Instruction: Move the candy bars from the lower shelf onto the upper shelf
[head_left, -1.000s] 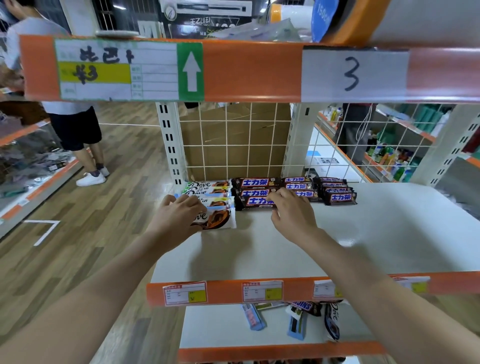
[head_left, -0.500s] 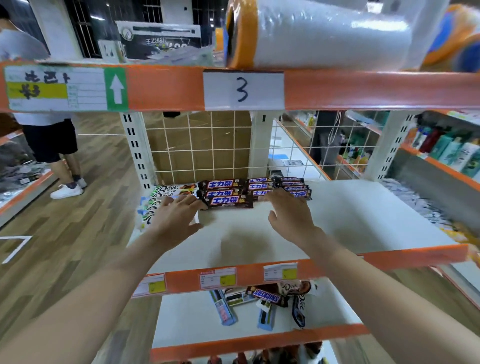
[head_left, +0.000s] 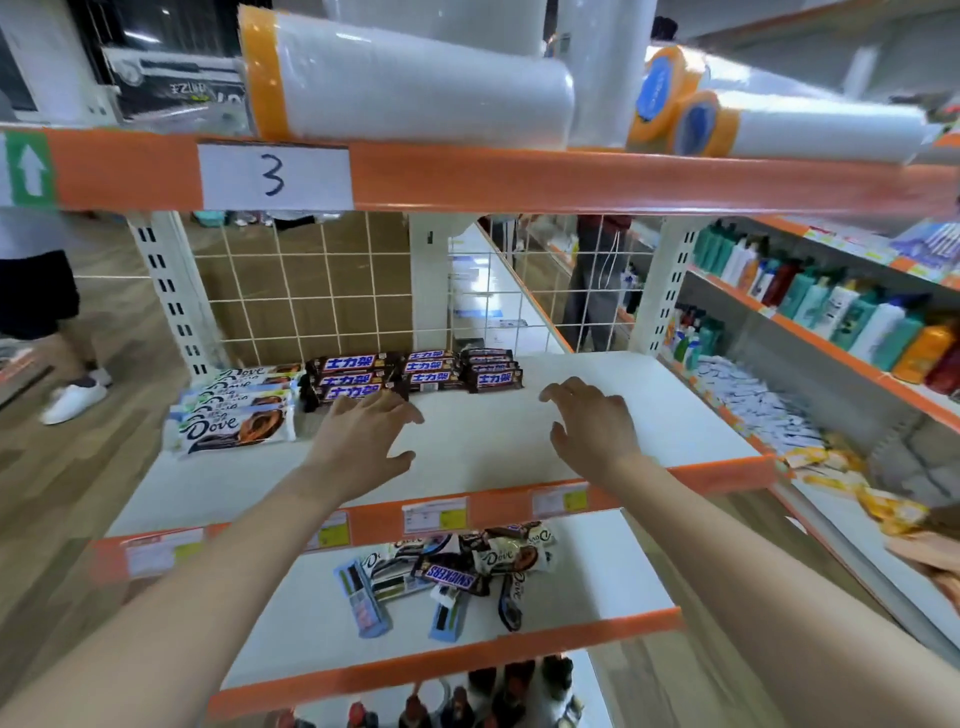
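On the white upper shelf (head_left: 623, 410) lie rows of brown Snickers bars (head_left: 410, 371) at the back and a stack of white Dove bars (head_left: 239, 410) at the left. My left hand (head_left: 358, 447) hovers just in front of the Snickers rows, fingers spread, holding nothing. My right hand (head_left: 592, 426) hangs over the bare middle of the shelf, fingers loosely curled, empty. Below, on the lower shelf (head_left: 597, 587), lies a loose pile of candy bars (head_left: 457, 571): a Snickers, Dove bars and blue-wrapped bars.
Above is an orange shelf edge (head_left: 571, 179) labelled 3, carrying white plastic rolls (head_left: 410, 88). A wire grid (head_left: 311, 291) backs the shelf. Shampoo bottles (head_left: 841, 312) fill the rack at right. A person's legs and white shoe (head_left: 72, 400) are at left.
Both hands have pulled back from the bars on the upper shelf and hold nothing. The right hand moved right. The view has shifted right and down, showing more of the lower shelf.
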